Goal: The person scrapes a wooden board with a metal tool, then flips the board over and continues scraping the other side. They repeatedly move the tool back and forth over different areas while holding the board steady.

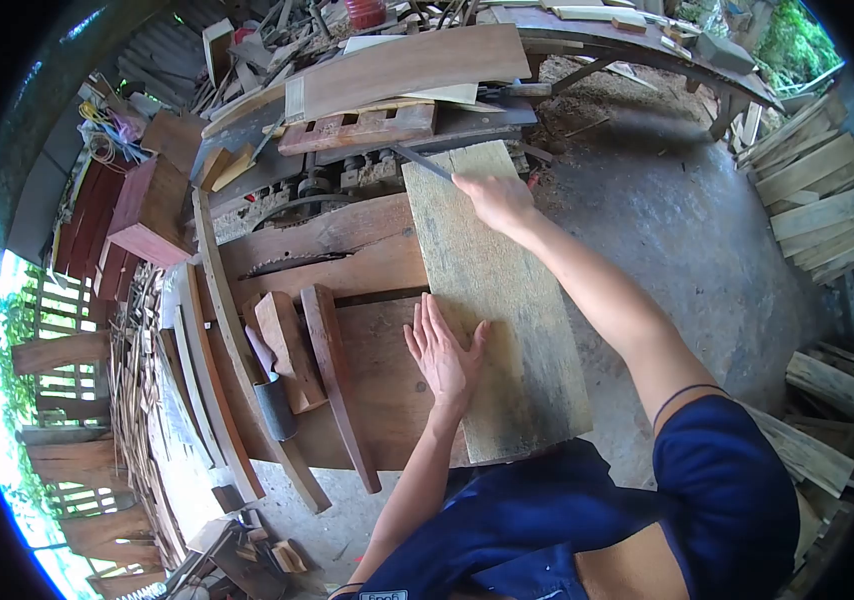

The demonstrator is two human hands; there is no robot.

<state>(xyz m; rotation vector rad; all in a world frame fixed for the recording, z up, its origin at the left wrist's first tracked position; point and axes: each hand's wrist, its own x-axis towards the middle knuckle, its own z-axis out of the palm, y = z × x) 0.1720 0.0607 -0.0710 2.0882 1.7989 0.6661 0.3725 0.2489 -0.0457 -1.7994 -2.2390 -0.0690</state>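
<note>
A long pale greenish plank [497,300] lies on the wooden saw table [367,260], running away from me. My left hand [444,352] rests flat with fingers spread on the plank's near left edge. My right hand [495,200] reaches to the plank's far end and grips a thin dark flat tool [425,164], whose tip points up-left over the plank's far corner.
A circular saw blade [292,263] pokes through a slot in the table left of the plank. Reddish wood offcuts [297,345] and a dark cylinder [275,405] lie at the left. Stacked boards [822,205] stand at the right, with scrap piles behind and a concrete floor [687,250].
</note>
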